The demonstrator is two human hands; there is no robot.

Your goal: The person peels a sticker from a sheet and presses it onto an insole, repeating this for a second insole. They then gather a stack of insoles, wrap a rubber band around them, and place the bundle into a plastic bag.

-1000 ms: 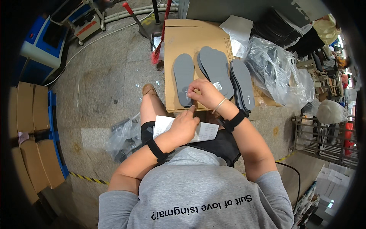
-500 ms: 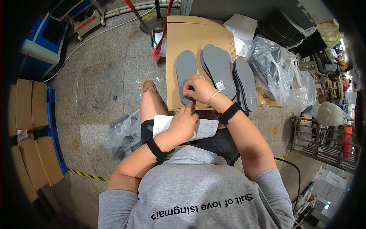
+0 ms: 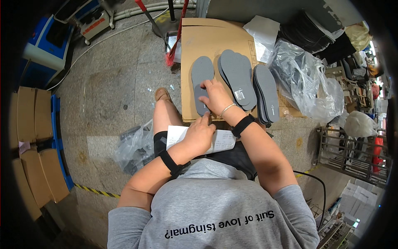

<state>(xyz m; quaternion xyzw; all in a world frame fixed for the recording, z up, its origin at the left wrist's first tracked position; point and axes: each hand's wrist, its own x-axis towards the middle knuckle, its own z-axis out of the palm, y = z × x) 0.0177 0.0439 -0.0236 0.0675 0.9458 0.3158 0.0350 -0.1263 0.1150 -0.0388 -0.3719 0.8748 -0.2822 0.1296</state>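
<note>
A grey insole (image 3: 202, 68) lies at the left of a cardboard sheet. The index finger of my left hand (image 3: 200, 135) reaches onto its near end; the other fingers are loosely bent above a white sheet of printed labels (image 3: 224, 141) on my lap. My right hand (image 3: 216, 97) hovers at the insole's right side, thumb and fingers apart, with nothing visible between them. To its right is a stack of grey insoles (image 3: 236, 68), the top one bearing a small white label (image 3: 239, 94). Another insole stack (image 3: 266, 91) stands further right.
The cardboard (image 3: 195, 37) forms the work surface. Crumpled clear plastic (image 3: 304, 83) lies to its right, and a bagged dark bundle (image 3: 134, 145) sits on the floor at left. A red-handled broom (image 3: 171, 58) stands beyond. Brown cartons (image 3: 37, 166) are stacked far left.
My right hand has opened from a pinch and shifted slightly down the insole. My left hand stays almost in place with its finger at the insole's near end.
</note>
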